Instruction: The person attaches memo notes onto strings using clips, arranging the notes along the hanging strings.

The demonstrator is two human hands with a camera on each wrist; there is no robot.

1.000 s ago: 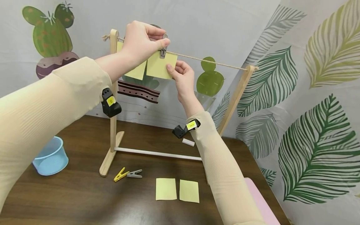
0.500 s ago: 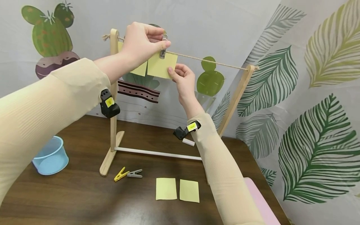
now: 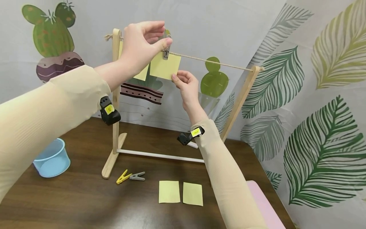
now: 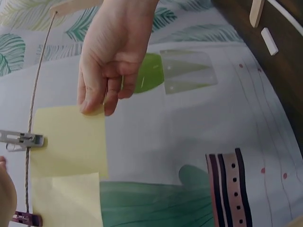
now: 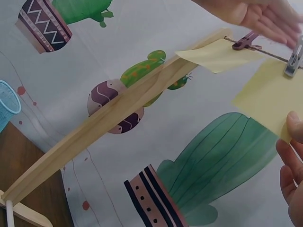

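Observation:
A grey clothespin (image 3: 166,54) clamps the top edge of a yellow sticky note (image 3: 163,67) to a string. Beside the pin's handles my left hand (image 3: 141,43) has its fingers extended; the left wrist view shows the hand apart from the pin. My right hand (image 3: 188,86) pinches the note's lower right corner between thumb and fingers. To the left hangs another yellow note (image 5: 222,54), held on the string by a purple clothespin (image 5: 244,41). My left hand partly hides that note in the head view.
The string (image 3: 211,62) spans a wooden frame (image 3: 115,95) standing on the brown table (image 3: 71,203). Two yellow notes (image 3: 169,192), a yellow clothespin (image 3: 123,177) and a grey clothespin (image 3: 138,176) lie in front. A blue mesh basket (image 3: 52,162) stands left, a pink board (image 3: 261,203) right.
My left fingers have straightened and let go of the grey clothespin, which stays on the string. My right hand has shifted slightly down along the note's edge.

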